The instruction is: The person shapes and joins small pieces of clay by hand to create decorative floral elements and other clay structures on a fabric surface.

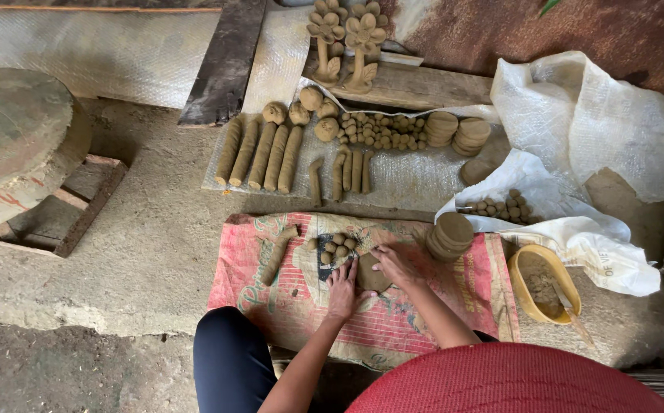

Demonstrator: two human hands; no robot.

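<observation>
Both hands press on a flat, round disc of damp brown clay (370, 277) lying on a faded red woven sack (301, 306) spread over the rough concrete floor. The left hand (341, 291) lies flat, fingers spread, at the disc's left edge; the right hand (395, 264) bends narrow over its top edge, fingertips on the clay. Just above sit small clay balls (338, 246), a thick clay roll (278, 254) to their left, and a stack of smooth clay discs (451, 235) on the right.
</observation>
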